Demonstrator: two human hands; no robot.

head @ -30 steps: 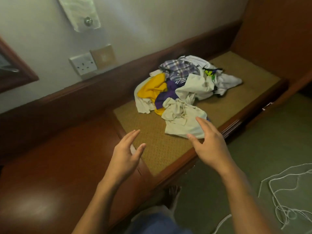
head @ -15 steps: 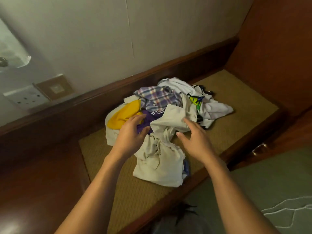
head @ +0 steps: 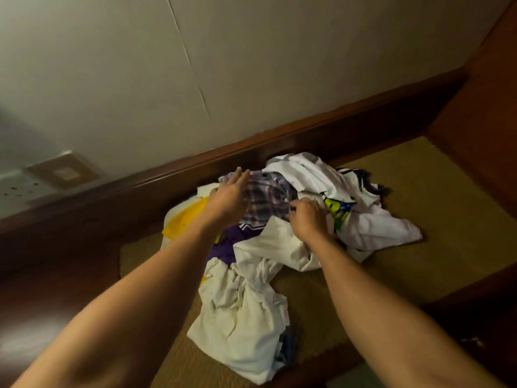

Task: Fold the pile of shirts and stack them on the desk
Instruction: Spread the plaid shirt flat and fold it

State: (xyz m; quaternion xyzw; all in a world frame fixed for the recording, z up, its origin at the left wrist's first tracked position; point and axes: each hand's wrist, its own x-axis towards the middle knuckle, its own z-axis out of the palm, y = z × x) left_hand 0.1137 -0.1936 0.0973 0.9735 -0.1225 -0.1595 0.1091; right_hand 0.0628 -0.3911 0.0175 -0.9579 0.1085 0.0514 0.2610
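Both hands have reached the shirt pile (head: 275, 247), left hand (head: 228, 201) flat on the plaid shirt (head: 265, 201), right hand (head: 307, 219) pinching it, likely the first to fold.

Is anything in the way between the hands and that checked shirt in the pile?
Nothing visible. The left hand lies flat on the plaid shirt, and the right hand seems to pinch its right edge. Only a white shirt drapes over its far right corner and may drag along.

left hand (head: 228, 201): flat, fingers straight | right hand (head: 307, 219): curled, pinching plaid shirt (head: 265, 198)
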